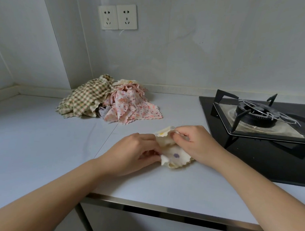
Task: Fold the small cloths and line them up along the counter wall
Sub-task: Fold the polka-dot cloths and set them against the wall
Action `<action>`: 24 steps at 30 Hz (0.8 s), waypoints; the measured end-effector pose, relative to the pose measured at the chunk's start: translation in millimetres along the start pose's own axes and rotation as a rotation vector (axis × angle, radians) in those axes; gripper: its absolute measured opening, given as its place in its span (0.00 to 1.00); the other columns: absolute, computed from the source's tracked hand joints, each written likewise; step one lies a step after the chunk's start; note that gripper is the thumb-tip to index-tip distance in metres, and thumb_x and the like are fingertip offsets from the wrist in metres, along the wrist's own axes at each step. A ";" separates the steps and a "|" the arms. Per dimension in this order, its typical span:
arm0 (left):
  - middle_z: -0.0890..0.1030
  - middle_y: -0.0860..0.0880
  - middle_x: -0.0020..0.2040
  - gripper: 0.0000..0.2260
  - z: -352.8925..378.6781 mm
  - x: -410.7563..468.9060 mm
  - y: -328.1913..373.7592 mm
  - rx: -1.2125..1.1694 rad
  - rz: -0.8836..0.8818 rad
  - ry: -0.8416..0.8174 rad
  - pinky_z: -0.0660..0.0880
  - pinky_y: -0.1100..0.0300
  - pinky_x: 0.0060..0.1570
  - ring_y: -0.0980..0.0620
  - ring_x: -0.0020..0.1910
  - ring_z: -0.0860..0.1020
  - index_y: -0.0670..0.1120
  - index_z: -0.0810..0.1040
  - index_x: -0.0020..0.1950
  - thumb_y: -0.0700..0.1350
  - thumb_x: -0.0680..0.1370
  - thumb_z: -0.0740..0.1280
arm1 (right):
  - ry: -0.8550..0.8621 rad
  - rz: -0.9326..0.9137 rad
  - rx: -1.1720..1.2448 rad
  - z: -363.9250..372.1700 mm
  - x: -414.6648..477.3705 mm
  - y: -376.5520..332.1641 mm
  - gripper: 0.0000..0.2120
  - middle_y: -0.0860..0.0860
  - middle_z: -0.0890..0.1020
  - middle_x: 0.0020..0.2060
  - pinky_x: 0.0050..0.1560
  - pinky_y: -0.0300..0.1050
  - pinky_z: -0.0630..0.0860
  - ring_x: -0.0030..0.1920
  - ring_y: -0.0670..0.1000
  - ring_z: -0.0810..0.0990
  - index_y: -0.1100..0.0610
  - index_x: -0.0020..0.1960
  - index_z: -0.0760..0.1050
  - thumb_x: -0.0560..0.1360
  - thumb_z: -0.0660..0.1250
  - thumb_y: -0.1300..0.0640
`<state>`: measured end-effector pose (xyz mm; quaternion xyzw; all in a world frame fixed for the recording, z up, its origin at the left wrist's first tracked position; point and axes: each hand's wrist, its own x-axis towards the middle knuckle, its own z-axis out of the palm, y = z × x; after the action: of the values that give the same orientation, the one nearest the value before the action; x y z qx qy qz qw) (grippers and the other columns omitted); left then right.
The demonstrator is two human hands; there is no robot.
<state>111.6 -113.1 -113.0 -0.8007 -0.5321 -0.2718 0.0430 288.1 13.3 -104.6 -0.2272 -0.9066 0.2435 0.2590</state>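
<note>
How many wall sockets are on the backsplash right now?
2, side by side on the wall above the cloth pile: left socket, right socket. None looks hidden.

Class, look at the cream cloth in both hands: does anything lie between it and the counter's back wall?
Straight back, nothing visible: bare counter reaches the wall. The cloth pile lies back-left, the stove right of the cream cloth.
</note>
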 end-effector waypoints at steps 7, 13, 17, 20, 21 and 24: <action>0.72 0.52 0.56 0.09 6.5 5.4 -1.3 0.001 -0.148 0.329 0.70 0.70 0.44 0.55 0.51 0.72 0.48 0.82 0.46 0.51 0.76 0.65 | 0.052 -0.046 0.153 2.2 -0.3 -3.5 0.18 0.49 0.69 0.25 0.32 0.40 0.64 0.28 0.44 0.67 0.53 0.30 0.69 0.79 0.63 0.56; 0.81 0.55 0.43 0.05 5.6 7.5 4.0 -0.098 -0.200 0.417 0.71 0.69 0.45 0.61 0.44 0.77 0.46 0.81 0.46 0.46 0.75 0.68 | 0.043 -0.108 0.183 5.1 0.2 -4.1 0.14 0.53 0.75 0.29 0.37 0.45 0.68 0.32 0.49 0.71 0.55 0.36 0.73 0.77 0.61 0.50; 0.81 0.61 0.38 0.01 -0.6 12.5 8.4 -0.197 -0.300 0.515 0.69 0.73 0.44 0.63 0.40 0.77 0.49 0.81 0.42 0.43 0.72 0.70 | 0.185 -0.187 0.261 0.0 -0.5 -8.1 0.12 0.46 0.80 0.41 0.46 0.46 0.76 0.42 0.50 0.80 0.42 0.47 0.71 0.76 0.66 0.60; 0.82 0.60 0.39 0.04 -10.2 16.9 9.2 -0.244 -0.339 0.558 0.72 0.69 0.44 0.60 0.40 0.78 0.50 0.81 0.41 0.42 0.72 0.72 | 0.219 -0.305 0.158 -7.9 0.7 -6.5 0.16 0.46 0.78 0.44 0.45 0.42 0.74 0.43 0.50 0.78 0.46 0.45 0.71 0.74 0.60 0.68; 0.82 0.60 0.40 0.06 -14.3 18.6 10.4 -0.244 -0.341 0.560 0.73 0.69 0.44 0.60 0.40 0.79 0.50 0.80 0.41 0.40 0.72 0.73 | 0.211 -0.331 0.118 -9.0 1.4 -4.2 0.16 0.46 0.78 0.43 0.45 0.39 0.73 0.44 0.49 0.78 0.49 0.43 0.73 0.72 0.59 0.71; 0.81 0.57 0.37 0.06 -28.0 27.5 16.1 -0.210 -0.323 0.556 0.74 0.69 0.42 0.59 0.39 0.79 0.48 0.80 0.41 0.37 0.72 0.73 | 0.106 -0.245 0.090 -11.6 2.2 -1.5 0.10 0.46 0.79 0.42 0.48 0.35 0.72 0.45 0.44 0.77 0.57 0.43 0.78 0.74 0.57 0.60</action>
<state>122.6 -107.3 -72.4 -0.6014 -0.5891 -0.5363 0.0601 292.8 17.1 -94.3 -0.1153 -0.9007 0.2382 0.3444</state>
